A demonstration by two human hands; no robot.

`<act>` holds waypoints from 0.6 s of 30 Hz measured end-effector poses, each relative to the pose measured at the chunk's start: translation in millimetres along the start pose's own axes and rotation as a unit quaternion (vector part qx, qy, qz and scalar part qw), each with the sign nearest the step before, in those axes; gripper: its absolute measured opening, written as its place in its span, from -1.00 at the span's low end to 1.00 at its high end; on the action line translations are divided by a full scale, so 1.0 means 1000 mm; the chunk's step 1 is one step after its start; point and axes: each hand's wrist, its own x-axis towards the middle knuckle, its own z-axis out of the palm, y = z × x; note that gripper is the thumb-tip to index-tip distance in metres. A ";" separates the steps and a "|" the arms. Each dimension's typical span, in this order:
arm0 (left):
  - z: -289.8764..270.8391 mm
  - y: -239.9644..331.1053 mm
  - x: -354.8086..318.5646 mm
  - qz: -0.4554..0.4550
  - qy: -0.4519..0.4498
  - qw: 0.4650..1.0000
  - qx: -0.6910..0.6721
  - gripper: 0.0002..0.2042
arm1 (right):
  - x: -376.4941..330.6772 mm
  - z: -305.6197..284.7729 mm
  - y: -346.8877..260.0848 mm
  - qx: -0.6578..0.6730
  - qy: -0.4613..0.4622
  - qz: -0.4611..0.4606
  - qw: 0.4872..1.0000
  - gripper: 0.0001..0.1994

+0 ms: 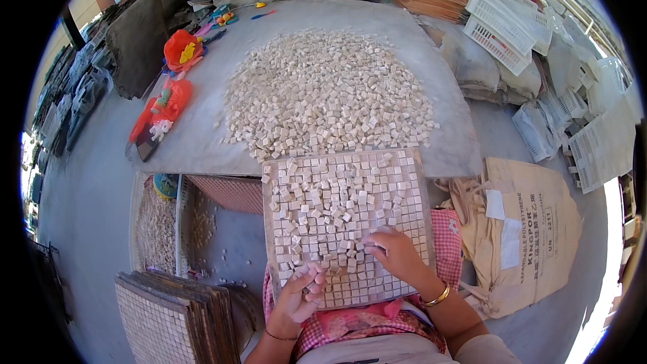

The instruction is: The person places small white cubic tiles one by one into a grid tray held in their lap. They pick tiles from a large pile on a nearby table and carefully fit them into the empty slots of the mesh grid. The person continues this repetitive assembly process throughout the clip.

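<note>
A square grid tray (424,222) lies in front of me, its cells largely filled with small pale stone mosaic cubes. More loose cubes (330,195) are scattered over its middle and left. Over the tray's lower left edge, my left hand (304,291) is closed with its fingers curled; whatever is inside is hidden. My right hand (397,255) reaches over the tray's right half, thumb and fingers pinched together beside loose cubes near the centre. What sits between those fingertips is too small to make out.
Beyond the tray, a big heap of stone cubes (330,87) covers the grey table (451,128). Stacked mosaic trays (155,317) stand at lower left, below a bin of chips (156,229). Red bags (176,98) lie left, a tan sack (532,243) right, white crates (499,30) far right.
</note>
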 end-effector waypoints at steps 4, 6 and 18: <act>-0.005 -0.002 -0.004 0.031 0.016 0.999 0.031 -0.86 | 0.003 0.013 0.002 -0.038 -0.006 0.001 0.999 -0.87; -0.009 -0.004 -0.003 0.027 0.000 0.999 0.046 -0.83 | 0.006 0.013 0.005 -0.054 -0.023 0.012 0.998 -0.88; 0.041 -0.036 0.005 -0.102 0.164 0.981 0.009 -0.70 | -0.021 -0.006 -0.073 0.068 -0.122 -0.034 0.990 -0.77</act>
